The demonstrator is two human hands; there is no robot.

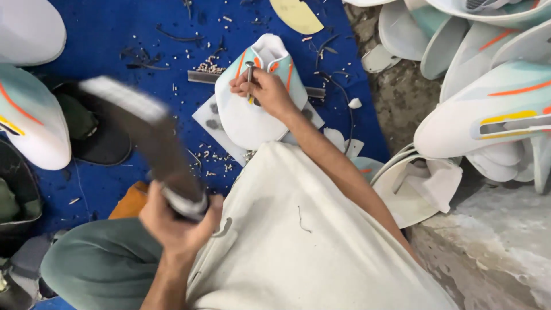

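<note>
Head view, looking down over lap and work surface.

Left hand (175, 221), at 7 o'clock: fingers wrapped tight round the handle of a dark hammer-like tool (146, 135). Tool raised and motion-blurred, pale flat face up toward 10 o'clock; exact form hard to make out. Held near the handle end, probably for reach and swing.

Right hand (261, 89), just above centre: thumb and fingertips pinched together on a slim metal punch (249, 74), kept upright with tip pressed against the shoe upper (258, 97). Forearm stretched out over the cream cloth (310, 241) covering the lap, seemingly to steady the punch.

Shoe upper: at 12 o'clock from the lap, lying on a pale backing sheet (206, 117) over the blue mat (115, 34), likely to give a firm base. White body, pale mint panel, orange stripes beside the punch. Clean, stiff-looking, unlasted.

Surroundings: small metal bits (209, 68) and dark offcuts scattered over the mat; metal strip (201, 77) just behind the upper at 11 o'clock. Stack of matching white-mint-orange pieces (488, 109) at 2 to 3 o'clock, more (31, 115) at 9 o'clock. Dark shoe form (97, 138) beside the latter.
</note>
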